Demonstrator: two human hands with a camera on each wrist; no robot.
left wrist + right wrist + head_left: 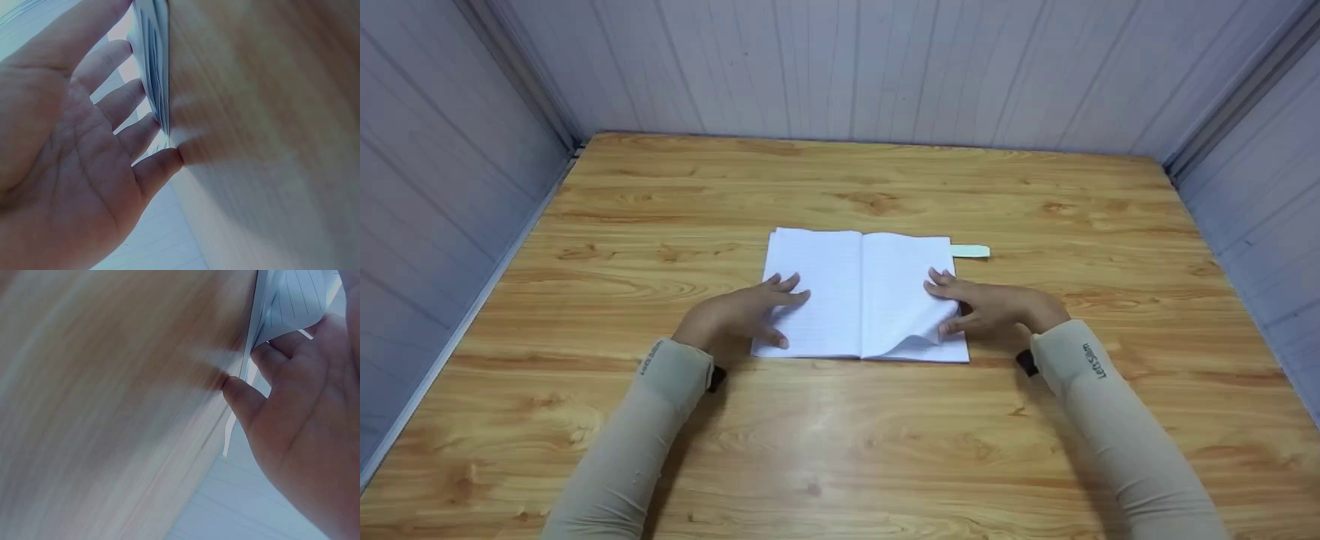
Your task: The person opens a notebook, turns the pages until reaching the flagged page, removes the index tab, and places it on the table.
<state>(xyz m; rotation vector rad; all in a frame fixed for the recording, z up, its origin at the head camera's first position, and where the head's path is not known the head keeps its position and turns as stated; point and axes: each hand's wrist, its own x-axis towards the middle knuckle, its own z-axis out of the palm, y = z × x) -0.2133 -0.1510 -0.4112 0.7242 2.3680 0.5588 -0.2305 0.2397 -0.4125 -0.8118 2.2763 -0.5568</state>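
An open notebook (pixel 825 262) with white lined pages lies flat, its spine running down the middle. My left hand (pixel 746 309) rests at its left edge, fingers spread over the page and thumb near the lower corner. In the left wrist view, the fingertips of the left hand (pixel 95 135) line the stacked page edges (pixel 153 62). My right hand (pixel 986 304) is at the right edge, holding a page (pixel 919 330) whose lower corner curls up. The right wrist view shows the bent lined page (pixel 295 304) beside the fingers of the right hand (pixel 306 399).
A pale green strip (pixel 971 251) sticks out from the notebook's upper right edge. The wooden table (pixel 840 442) extends around the notebook on every side. Ribbed pale panels (pixel 840 67) stand behind the table and along both its sides.
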